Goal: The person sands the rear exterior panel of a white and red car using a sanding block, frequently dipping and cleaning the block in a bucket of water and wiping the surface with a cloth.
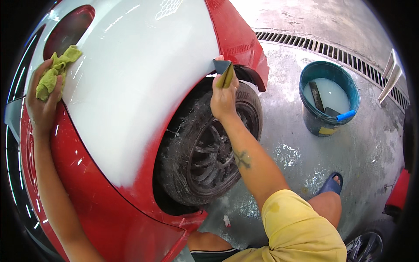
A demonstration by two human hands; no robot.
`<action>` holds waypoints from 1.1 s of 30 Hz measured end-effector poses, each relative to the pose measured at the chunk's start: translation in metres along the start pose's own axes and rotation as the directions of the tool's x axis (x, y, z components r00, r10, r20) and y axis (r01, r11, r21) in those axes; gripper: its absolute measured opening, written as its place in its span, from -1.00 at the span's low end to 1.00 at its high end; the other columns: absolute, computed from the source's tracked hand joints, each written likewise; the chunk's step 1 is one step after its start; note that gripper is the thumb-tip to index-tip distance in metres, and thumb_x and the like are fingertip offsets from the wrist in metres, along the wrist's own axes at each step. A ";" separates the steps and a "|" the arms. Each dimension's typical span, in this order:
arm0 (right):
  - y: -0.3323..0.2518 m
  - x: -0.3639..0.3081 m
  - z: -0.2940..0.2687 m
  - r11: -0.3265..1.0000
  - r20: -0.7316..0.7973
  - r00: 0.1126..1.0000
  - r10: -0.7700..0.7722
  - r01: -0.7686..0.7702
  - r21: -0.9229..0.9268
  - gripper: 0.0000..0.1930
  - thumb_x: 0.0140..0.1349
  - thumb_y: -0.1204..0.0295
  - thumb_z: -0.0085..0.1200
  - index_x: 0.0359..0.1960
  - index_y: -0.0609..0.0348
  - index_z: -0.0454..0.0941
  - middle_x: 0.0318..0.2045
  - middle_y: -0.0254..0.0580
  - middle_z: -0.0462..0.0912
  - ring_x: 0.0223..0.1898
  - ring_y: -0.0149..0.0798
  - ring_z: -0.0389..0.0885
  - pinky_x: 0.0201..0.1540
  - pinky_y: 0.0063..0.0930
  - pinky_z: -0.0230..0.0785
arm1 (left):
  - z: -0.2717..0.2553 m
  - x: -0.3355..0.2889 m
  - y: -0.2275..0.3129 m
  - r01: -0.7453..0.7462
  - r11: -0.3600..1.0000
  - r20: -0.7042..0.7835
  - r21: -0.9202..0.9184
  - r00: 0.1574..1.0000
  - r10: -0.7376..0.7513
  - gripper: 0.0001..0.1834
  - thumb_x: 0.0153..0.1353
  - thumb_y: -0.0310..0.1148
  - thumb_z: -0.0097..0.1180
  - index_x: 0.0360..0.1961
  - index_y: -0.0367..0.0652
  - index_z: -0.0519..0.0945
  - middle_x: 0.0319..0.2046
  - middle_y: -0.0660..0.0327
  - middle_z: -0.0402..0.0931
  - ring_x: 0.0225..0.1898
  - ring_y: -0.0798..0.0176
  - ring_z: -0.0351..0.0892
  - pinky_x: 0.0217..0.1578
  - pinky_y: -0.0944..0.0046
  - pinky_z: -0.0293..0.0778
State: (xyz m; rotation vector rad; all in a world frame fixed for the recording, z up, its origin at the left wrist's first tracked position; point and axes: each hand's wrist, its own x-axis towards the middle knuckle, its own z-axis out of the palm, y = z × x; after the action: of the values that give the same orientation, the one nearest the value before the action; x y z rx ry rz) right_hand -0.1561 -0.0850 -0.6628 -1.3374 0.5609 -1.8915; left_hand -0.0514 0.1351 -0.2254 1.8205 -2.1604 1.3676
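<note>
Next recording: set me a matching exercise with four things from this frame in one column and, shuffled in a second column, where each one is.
Things:
1. green cloth
2. dark sanding block
3. teal bucket
4. blue sandal

Places:
A. on the wet concrete floor, holding milky water
B. bunched in the left hand against the car's white panel
C. on the person's foot, near the lower right
D. in the right hand at the edge of the wheel arch, above the tyre

Pairs: 1-B, 2-D, 3-A, 4-C

Bare forearms, tattoo (242, 159) on right forearm, yellow shorts (297, 231), blue sandal (331, 183)
</note>
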 end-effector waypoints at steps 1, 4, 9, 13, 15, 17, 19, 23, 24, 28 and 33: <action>-0.006 0.005 -0.003 1.000 0.019 1.000 -0.008 0.009 -0.021 -0.49 0.60 0.28 -0.25 0.49 0.18 0.28 0.49 -0.01 0.29 0.54 0.04 0.10 0.50 0.05 -0.17 | -0.002 0.001 0.002 -0.004 0.999 0.017 0.041 1.000 0.003 -0.53 0.36 -0.40 0.28 0.27 -0.22 0.56 0.22 0.06 0.59 0.26 0.14 0.57 0.31 0.18 0.42; 0.012 0.047 0.005 0.968 0.076 0.990 -0.119 0.132 -0.212 -0.52 0.58 0.28 -0.21 0.40 0.30 0.34 0.42 0.28 0.31 0.49 0.16 0.17 0.48 0.15 -0.12 | 0.001 0.000 -0.004 0.026 0.999 -0.043 -0.044 0.999 -0.028 -0.56 0.38 -0.38 0.28 0.25 -0.20 0.58 0.21 0.07 0.60 0.24 0.13 0.59 0.30 0.16 0.46; -0.019 -0.022 -0.001 0.988 0.017 0.999 0.040 -0.037 -0.150 -0.45 0.51 0.29 -0.04 0.51 0.03 0.29 0.52 -0.15 0.29 0.54 0.07 0.16 0.47 0.13 -0.12 | -0.004 -0.005 -0.002 0.009 0.998 -0.007 -0.055 1.000 -0.009 -0.56 0.36 -0.39 0.29 0.24 -0.21 0.58 0.19 0.07 0.61 0.23 0.12 0.60 0.28 0.15 0.46; -0.019 -0.018 -0.007 0.974 -0.020 1.000 -0.010 0.006 -0.225 -0.39 0.38 0.44 0.06 0.48 -0.07 0.34 0.51 -0.21 0.32 0.54 0.07 0.17 0.46 0.11 -0.10 | 0.000 0.000 0.007 0.034 0.999 -0.020 -0.016 0.999 -0.035 -0.56 0.35 -0.40 0.29 0.24 -0.22 0.58 0.17 0.07 0.62 0.22 0.12 0.61 0.27 0.16 0.46; -0.017 -0.017 -0.008 0.961 -0.017 1.000 -0.011 0.006 -0.276 -0.34 0.29 0.53 0.07 0.47 -0.07 0.36 0.51 -0.21 0.33 0.53 0.07 0.17 0.46 0.10 -0.09 | 0.002 -0.002 0.006 0.034 0.999 -0.027 0.002 0.999 -0.034 -0.55 0.36 -0.39 0.29 0.24 -0.21 0.59 0.17 0.07 0.63 0.20 0.13 0.62 0.26 0.17 0.47; -0.018 -0.021 -0.008 0.967 0.001 1.000 0.015 -0.015 -0.255 -0.28 0.20 0.61 0.05 0.47 -0.04 0.37 0.50 -0.21 0.33 0.53 0.08 0.18 0.46 0.10 -0.08 | 0.002 -0.005 0.001 0.006 1.000 -0.035 0.012 0.999 -0.006 -0.55 0.36 -0.38 0.29 0.24 -0.21 0.59 0.16 0.06 0.63 0.20 0.14 0.62 0.25 0.17 0.47; -0.014 -0.009 -0.010 0.974 -0.065 0.996 -0.065 0.049 -0.222 -0.23 0.13 0.65 0.04 0.47 -0.03 0.37 0.50 -0.22 0.33 0.54 0.07 0.16 0.46 0.11 -0.08 | 0.000 -0.003 0.004 0.008 1.000 -0.041 0.018 0.999 -0.007 -0.55 0.36 -0.37 0.30 0.24 -0.20 0.59 0.17 0.07 0.63 0.20 0.15 0.62 0.24 0.17 0.48; -0.021 0.007 0.000 0.965 0.006 0.999 -0.053 0.053 -0.257 -0.22 0.12 0.67 0.02 0.48 -0.02 0.36 0.52 -0.20 0.31 0.55 0.11 0.12 0.47 0.15 -0.08 | -0.003 -0.004 0.004 0.039 0.999 -0.038 -0.013 0.998 -0.040 -0.55 0.35 -0.35 0.31 0.25 -0.18 0.60 0.16 0.07 0.64 0.18 0.16 0.64 0.22 0.19 0.50; -0.016 0.010 0.007 0.959 -0.030 0.998 -0.055 0.045 -0.279 -0.22 0.16 0.62 0.06 0.51 -0.03 0.32 0.54 -0.16 0.28 0.56 0.16 0.08 0.47 0.23 -0.10 | 0.007 -0.001 0.005 0.015 0.999 -0.084 -0.043 0.996 -0.018 -0.55 0.35 -0.35 0.32 0.25 -0.15 0.60 0.15 0.09 0.65 0.17 0.17 0.65 0.21 0.19 0.51; -0.114 -0.065 0.035 0.991 0.115 0.990 -0.083 0.094 -0.092 -0.24 0.19 0.51 0.12 0.51 -0.09 0.33 0.55 -0.11 0.25 0.57 0.38 -0.04 0.49 0.44 -0.24 | 0.003 -0.005 -0.001 0.017 0.999 -0.041 -0.032 0.999 -0.019 -0.55 0.35 -0.35 0.32 0.25 -0.14 0.61 0.16 0.10 0.66 0.17 0.18 0.65 0.21 0.19 0.53; -0.132 -0.091 0.018 0.922 0.416 0.841 -0.346 0.386 -0.013 -0.37 0.31 0.27 0.10 0.46 -0.15 0.41 0.49 -0.22 0.39 0.55 0.19 0.15 0.52 0.35 -0.20 | 0.000 -0.007 0.001 -0.009 1.000 -0.063 0.021 0.998 0.010 -0.55 0.35 -0.33 0.31 0.25 -0.13 0.61 0.15 0.09 0.66 0.17 0.17 0.65 0.21 0.18 0.53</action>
State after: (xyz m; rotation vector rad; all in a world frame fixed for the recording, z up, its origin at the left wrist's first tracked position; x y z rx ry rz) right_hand -0.1643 0.0698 -0.6181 -1.9553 0.1887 -1.8079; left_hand -0.0498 0.1412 -0.2291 1.7506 -2.1348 1.4345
